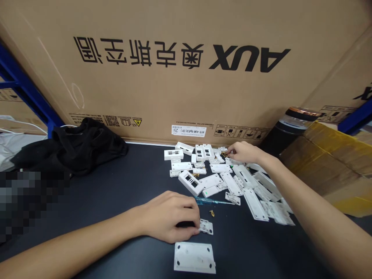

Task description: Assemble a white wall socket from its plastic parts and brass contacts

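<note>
My left hand rests on the dark table, its thumb and fingers closed on the edge of a small white plastic insert. Just in front of me lies a white rectangular plate with corner holes. A single brass clip sits beyond the insert. Across the table, my right hand reaches into the far side of the pile, fingertips pinched together at some small brass pieces; what they hold is hidden. A thin translucent blue screwdriver lies just beyond my left hand.
Scattered white plastic switch housings and plates cover the right middle of the table. A large cardboard box walls off the back. At right stand a black bottle and a taped carton; black cloth lies left.
</note>
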Motion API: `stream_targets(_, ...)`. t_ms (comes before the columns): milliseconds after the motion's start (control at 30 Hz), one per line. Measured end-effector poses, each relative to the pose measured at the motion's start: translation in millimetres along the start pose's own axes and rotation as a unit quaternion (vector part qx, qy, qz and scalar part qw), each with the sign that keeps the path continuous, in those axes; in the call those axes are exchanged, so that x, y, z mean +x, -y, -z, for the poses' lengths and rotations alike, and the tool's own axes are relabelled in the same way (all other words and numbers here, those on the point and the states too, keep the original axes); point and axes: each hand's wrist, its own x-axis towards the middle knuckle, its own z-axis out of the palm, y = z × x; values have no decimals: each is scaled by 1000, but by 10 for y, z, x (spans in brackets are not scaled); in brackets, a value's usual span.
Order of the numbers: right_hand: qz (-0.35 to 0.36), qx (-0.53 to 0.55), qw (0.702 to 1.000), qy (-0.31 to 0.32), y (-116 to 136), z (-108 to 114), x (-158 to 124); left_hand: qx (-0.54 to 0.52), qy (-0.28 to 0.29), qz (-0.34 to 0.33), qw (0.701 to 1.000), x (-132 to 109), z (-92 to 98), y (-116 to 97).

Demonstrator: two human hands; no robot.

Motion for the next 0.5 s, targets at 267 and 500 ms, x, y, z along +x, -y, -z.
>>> stream_targets(267, 10, -9, 999, 38, -6, 64, 14, 8, -5, -4, 1000, -10, -3, 6)
stream_targets(500, -2, -23, 1000, 3, -83, 2, 58, 1, -8, -6, 1000, -8, -12, 15)
